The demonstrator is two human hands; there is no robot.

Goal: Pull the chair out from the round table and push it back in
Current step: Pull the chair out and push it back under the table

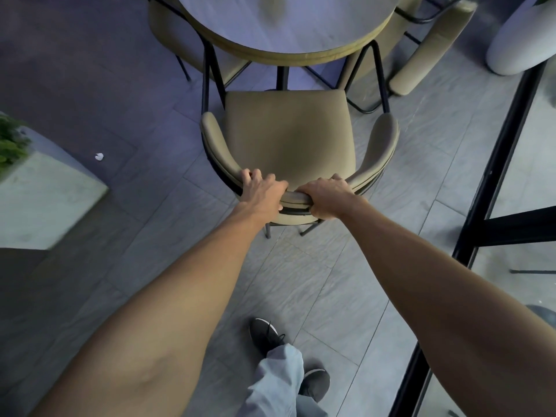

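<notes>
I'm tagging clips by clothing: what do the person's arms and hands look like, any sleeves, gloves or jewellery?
The left forearm and right forearm are bare, no sleeve in view. The left hand and right hand wear no gloves; no watch, bracelet or ring shows.

The chair (288, 130) was upholstered in plain olive-tan on a black metal frame, and the round table (301, 57) showed a pale grey top with an olive-tan rim. The floor (331, 281) was grey tile with a faint streaked grain. The shoe (264, 332) was black with a white sole edge, the trouser leg (279, 377) light grey-blue, and the plant (12, 142) green in a pale grey planter (45, 200).
</notes>
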